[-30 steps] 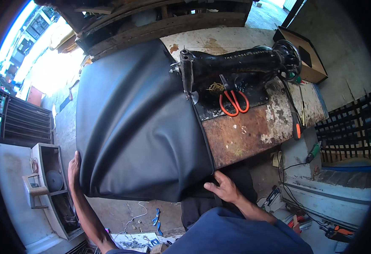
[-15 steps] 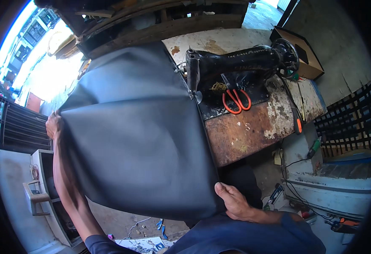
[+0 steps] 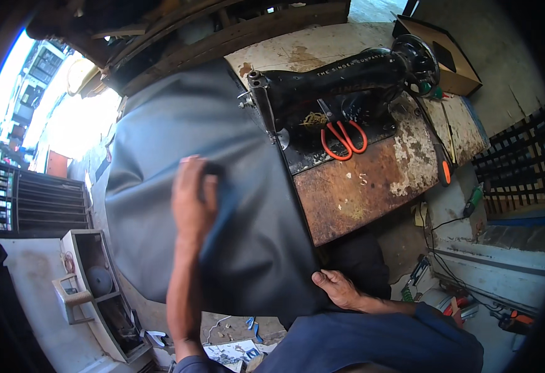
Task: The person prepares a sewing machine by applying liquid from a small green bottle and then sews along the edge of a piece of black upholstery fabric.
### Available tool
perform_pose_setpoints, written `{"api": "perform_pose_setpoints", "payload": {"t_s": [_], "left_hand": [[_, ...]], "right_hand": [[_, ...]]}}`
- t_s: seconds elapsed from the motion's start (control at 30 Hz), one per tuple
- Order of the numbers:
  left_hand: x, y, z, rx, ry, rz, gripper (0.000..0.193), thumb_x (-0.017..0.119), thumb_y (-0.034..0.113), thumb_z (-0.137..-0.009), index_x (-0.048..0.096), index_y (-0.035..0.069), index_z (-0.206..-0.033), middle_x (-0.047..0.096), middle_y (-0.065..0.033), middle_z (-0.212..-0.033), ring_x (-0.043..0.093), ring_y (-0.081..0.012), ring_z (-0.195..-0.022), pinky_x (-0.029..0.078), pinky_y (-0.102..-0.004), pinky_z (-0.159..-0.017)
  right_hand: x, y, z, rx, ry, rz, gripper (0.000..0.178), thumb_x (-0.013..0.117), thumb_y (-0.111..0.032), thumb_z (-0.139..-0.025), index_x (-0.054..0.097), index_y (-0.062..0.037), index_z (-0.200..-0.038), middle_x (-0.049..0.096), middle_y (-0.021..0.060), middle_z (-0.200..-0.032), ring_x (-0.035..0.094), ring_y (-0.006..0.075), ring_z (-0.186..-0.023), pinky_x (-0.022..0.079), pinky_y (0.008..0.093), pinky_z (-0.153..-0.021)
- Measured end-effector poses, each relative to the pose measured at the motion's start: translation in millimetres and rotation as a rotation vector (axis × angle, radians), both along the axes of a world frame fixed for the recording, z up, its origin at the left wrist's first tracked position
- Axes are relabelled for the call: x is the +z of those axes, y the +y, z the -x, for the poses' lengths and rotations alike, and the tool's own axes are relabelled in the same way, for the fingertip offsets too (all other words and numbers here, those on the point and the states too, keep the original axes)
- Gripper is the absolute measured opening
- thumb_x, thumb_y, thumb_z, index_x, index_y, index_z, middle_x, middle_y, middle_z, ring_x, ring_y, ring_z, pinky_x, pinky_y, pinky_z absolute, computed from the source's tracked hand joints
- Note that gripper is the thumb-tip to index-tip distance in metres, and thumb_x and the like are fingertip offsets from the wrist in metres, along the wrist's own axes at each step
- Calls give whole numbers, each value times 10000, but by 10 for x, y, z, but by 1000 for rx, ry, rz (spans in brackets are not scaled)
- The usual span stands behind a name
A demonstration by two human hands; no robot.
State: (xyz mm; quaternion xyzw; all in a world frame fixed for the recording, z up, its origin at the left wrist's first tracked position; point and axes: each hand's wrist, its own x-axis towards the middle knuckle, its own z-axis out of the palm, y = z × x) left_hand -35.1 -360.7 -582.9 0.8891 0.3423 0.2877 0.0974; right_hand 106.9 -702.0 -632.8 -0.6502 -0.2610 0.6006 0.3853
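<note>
Left hand (image 3: pixel 193 198) has a closed grip on a fold of the black vinyl sheet (image 3: pixel 160 155); right hand (image 3: pixel 338 289) pinches its lower corner beside the rusty bench (image 3: pixel 359 193).

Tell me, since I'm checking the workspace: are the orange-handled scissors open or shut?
Shut. The orange-handled scissors lie flat on the sewing machine bed, handle loops side by side, blades together.
</note>
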Motion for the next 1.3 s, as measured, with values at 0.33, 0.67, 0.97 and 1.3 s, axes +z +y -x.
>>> {"api": "perform_pose_setpoints", "payload": {"t_s": [0.33,0.67,0.97,1.3], "left_hand": [[71,-826,-581,-385,398,149,725,663,471,-924,504,75,-1510,440,-135,-1608,341,-343,-1525,196,-606,-1246],[91,-1023,-396,-437,455,159,740,650,579,-909,508,204,-1530,411,-90,-1627,281,-360,-1547,107,-662,-1247],[83,-1008,-315,-427,443,187,723,663,563,-889,524,237,-1519,404,-78,-1633,270,-340,-1554,107,-641,-1258],[11,-906,-296,-413,274,279,666,686,500,-906,553,184,-1476,492,-116,-1550,372,-336,-1495,201,-610,-1228]], "right_hand": [[144,67,-310,280,-271,-4,585,570,-592,-1014,639,-28,-874,619,143,-742,576,336,-679,497,439,-700],[1491,1805,-2291,-395,-1579,-579,390,615,-93,-937,678,-65,-1320,702,158,-886,690,345,-739,550,429,-689],[531,2076,-1349,231,-1051,-732,377,602,-44,-868,769,-125,-1196,682,131,-1022,699,342,-889,566,448,-798],[316,1436,-1174,407,-1233,-895,395,676,-64,-782,796,-178,-1141,640,29,-990,580,242,-970,433,400,-864]]}}
